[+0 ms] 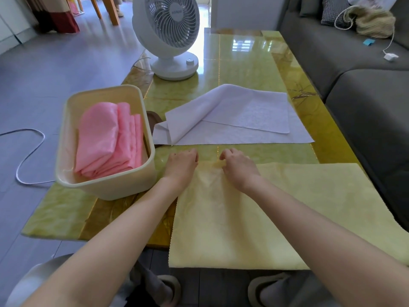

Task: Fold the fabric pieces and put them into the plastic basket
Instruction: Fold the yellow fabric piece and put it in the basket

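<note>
A shiny green table point(250, 69) stands beside a grey sofa point(354, 63). Closest in, a yellow cloth point(254, 218) lies flat and hangs a little over the near edge. The left hand point(182, 162) and right hand point(238, 166) are at its far edge, fingers curled tight, pinching the cloth. On the left sits the plastic basket point(106, 187) with folded pink cloths point(106, 140) inside. Past the hands lies a white cloth point(243, 120), one corner flipped over. A white fan point(172, 36) stands farthest back.
</note>
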Demonstrator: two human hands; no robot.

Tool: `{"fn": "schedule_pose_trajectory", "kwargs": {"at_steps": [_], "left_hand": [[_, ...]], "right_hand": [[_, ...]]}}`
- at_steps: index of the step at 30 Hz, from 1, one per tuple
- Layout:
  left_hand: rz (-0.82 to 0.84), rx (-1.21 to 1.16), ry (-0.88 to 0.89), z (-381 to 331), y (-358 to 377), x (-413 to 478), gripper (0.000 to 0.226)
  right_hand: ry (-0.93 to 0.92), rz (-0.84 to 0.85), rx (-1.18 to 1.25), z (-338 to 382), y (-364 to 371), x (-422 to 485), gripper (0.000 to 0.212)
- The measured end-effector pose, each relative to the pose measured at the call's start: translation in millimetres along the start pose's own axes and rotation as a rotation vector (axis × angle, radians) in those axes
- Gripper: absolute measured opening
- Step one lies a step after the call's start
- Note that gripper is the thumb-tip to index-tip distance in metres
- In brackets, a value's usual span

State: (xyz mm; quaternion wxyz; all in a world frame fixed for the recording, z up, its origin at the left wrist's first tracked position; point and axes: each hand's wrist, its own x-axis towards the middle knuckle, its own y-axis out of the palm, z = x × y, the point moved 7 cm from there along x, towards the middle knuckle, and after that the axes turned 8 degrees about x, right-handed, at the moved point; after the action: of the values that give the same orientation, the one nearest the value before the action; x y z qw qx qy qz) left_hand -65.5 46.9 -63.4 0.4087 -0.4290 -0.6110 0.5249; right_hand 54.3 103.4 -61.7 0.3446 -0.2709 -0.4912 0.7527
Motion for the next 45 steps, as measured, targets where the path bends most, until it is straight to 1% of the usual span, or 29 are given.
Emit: {"fn": "schedule_pose_trajectory", "kwargs": {"at_steps": [3, 5, 6, 8, 10, 13, 15, 17, 19, 21, 25, 27, 29, 32, 35, 38, 40, 43, 45], "left_hand": [[-0.005, 0.070, -0.048, 2.1, -0.6, 8.3, 0.011], [-0.048, 0.136, -0.060, 1.1, -4.3, 10.6, 0.024], [-0.081, 0.133, -0.056, -2.4, -7.8, 9.2, 0.030], [-0.089, 0.059, -0.020, -15.7, -11.6, -0.3, 0.031], [-0.007, -0.036, 0.036, -35.9, -7.2, -18.0, 0.024], [0.140, -0.073, 0.112, -62.2, 8.0, -47.4, 0.023], [0.143, -0.065, 0.117, -65.4, 12.0, -56.6, 0.026], [0.127, -0.038, 0.127, -62.5, 11.5, -59.3, 0.031], [0.155, 0.000, 0.145, -56.2, 13.4, -59.2, 0.034], [0.178, 0.005, 0.136, -49.0, 15.1, -60.4, 0.034], [0.087, -0.022, 0.120, -57.3, 6.8, -71.9, 0.028], [0.045, -0.082, 0.171, -77.6, 1.0, -85.3, 0.023], [0.060, -0.118, 0.228, -97.1, 1.7, -98.9, 0.018], [0.112, -0.016, 0.265, -109.7, 14.1, -115.6, 0.020], [0.107, 0.075, 0.282, -108.1, 18.9, -127.7, 0.028], [0.120, 0.091, 0.348, -107.3, 19.0, -141.6, 0.036], [0.115, 0.153, 0.405, -106.3, 20.5, -149.4, 0.041], [0.101, 0.212, 0.454, -103.9, 22.5, -157.4, 0.039], [0.085, 0.217, 0.458, -101.7, 22.5, -161.4, 0.032]], "right_hand": [[-0.032, -0.048, 0.022, 6.5, -6.4, -25.1, 0.030], [-0.024, -0.040, -0.006, 5.0, -4.9, -49.6, 0.029], [-0.007, -0.024, -0.042, 1.9, -2.3, -62.4, 0.030], [0.050, 0.026, -0.119, -8.3, 5.8, -83.5, 0.032], [0.103, 0.067, -0.125, -17.1, 12.0, -93.8, 0.036], [0.096, 0.092, -0.096, -16.2, 15.4, -89.7, 0.039], [0.089, 0.096, -0.046, -14.8, 16.6, -80.8, 0.040], [0.068, 0.079, 0.056, -13.3, 16.3, -74.4, 0.038], [0.051, 0.041, 0.185, -12.8, 11.9, -76.0, 0.034], [0.032, 0.005, 0.244, -12.7, 5.5, -89.2, 0.030], [-0.001, -0.039, 0.169, -20.8, 1.1, -124.2, 0.025], [0.007, -0.054, 0.135, -27.2, 1.9, -138.1, 0.024], [0.028, -0.066, 0.114, -32.4, 4.0, -146.7, 0.023], [0.037, -0.099, 0.089, -36.7, 7.4, -158.9, 0.023], [0.009, -0.108, -0.005, -37.7, 13.1, -171.1, 0.027], [-0.019, -0.092, -0.077, -39.0, 17.6, -183.4, 0.037], [-0.050, -0.078, -0.114, -39.1, 20.6, -192.0, 0.045], [-0.078, -0.052, -0.127, -41.4, 26.1, -202.8, 0.052], [-0.107, -0.104, -0.133, -42.8, 25.6, -206.4, 0.050]]}}
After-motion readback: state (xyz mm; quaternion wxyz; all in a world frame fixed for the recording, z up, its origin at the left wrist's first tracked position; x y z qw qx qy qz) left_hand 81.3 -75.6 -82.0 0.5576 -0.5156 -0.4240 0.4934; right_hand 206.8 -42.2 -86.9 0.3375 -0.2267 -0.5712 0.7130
